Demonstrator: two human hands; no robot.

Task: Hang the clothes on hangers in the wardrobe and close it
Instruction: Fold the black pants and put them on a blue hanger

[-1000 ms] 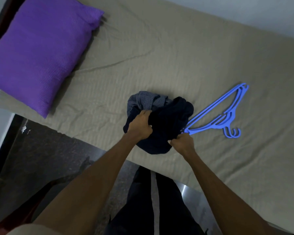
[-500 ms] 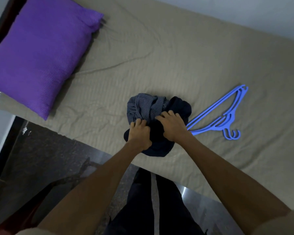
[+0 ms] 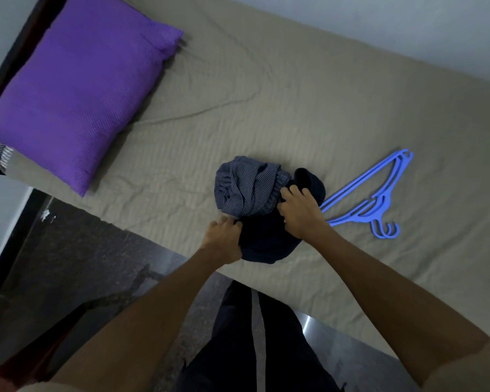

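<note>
Left hand [image 3: 224, 239]: fingers closed on the near-left edge of the dark navy garment [image 3: 266, 241], at the bed's near edge.
Right hand [image 3: 301, 213]: fingers curled into the same garment's upper right part, just beside the striped garment [image 3: 246, 188].
Change from earlier frames: one second ago the right hand gripped the pile's lower right corner by the hangers; it now sits higher on the pile. The left hand has shifted down and left, so more striped cloth is exposed.
Garment appearance: both pieces crumpled; striped grey-blue piece bunched on the far-left side, navy piece beneath and nearer.
Hangers [image 3: 371, 205]: blue, stacked flat, just right of the pile.
Bed [image 3: 294, 108]: tan sheet, wrinkled.
Pillow [image 3: 79, 89]: purple, far-left corner.
</note>
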